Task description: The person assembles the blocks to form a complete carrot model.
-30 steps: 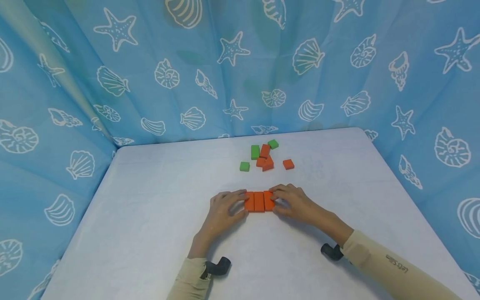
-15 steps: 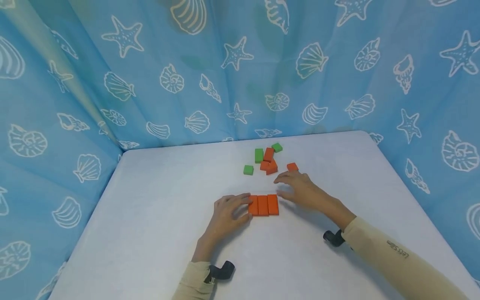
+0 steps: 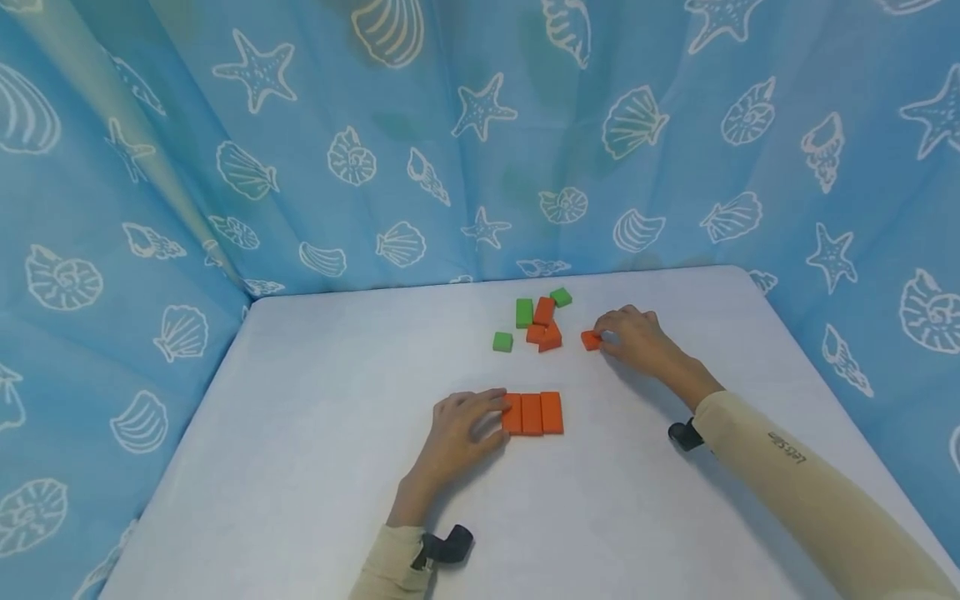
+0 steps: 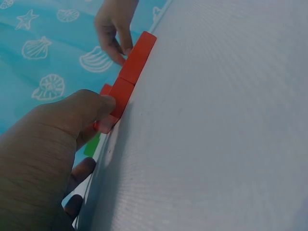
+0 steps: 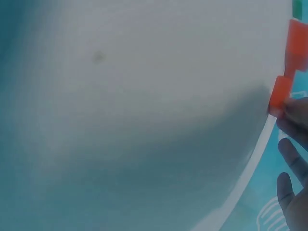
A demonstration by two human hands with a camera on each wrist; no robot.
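Observation:
Three flat orange-red rectangular blocks lie side by side in a row near the table's middle. My left hand pinches the leftmost block by its far and near ends, between finger and thumb. In the left wrist view, the thumb presses against the row's edge. Farther back on the right, my right hand grips a small orange block between thumb and fingers. The right wrist view shows this small block at the fingertips, its remaining fingers spread below.
Behind the row lies a loose group of orange blocks and green blocks. A small green block lies just left of them. The white table ends at a blue curtain with shell and starfish prints.
My right hand has left the right end of the row, moved back and to the right, and taken hold of the small orange block. My left hand stays on the row's left end.

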